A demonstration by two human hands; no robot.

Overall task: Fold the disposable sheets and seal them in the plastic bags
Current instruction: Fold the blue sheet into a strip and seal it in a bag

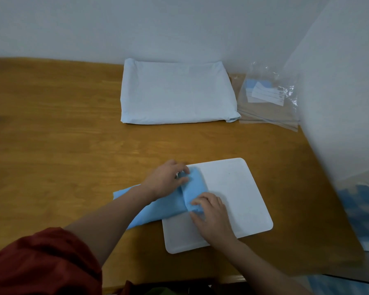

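A blue disposable sheet (164, 206), folded into a long strip, lies across the left edge of a white board (239, 188) near the table's front. Its right end is doubled over into a thick fold. My left hand (166, 177) grips the far end of that fold, fingers curled over the fabric. My right hand (211, 213) pinches the near end of the fold against the board. A stack of clear plastic bags (268, 96) with white labels lies at the back right by the wall.
A large pale blue stack of folded sheets (177, 92) sits at the back centre of the wooden table (51, 135). White walls bound the back and right. A blue-patterned floor mat (362, 211) shows past the table's right edge.
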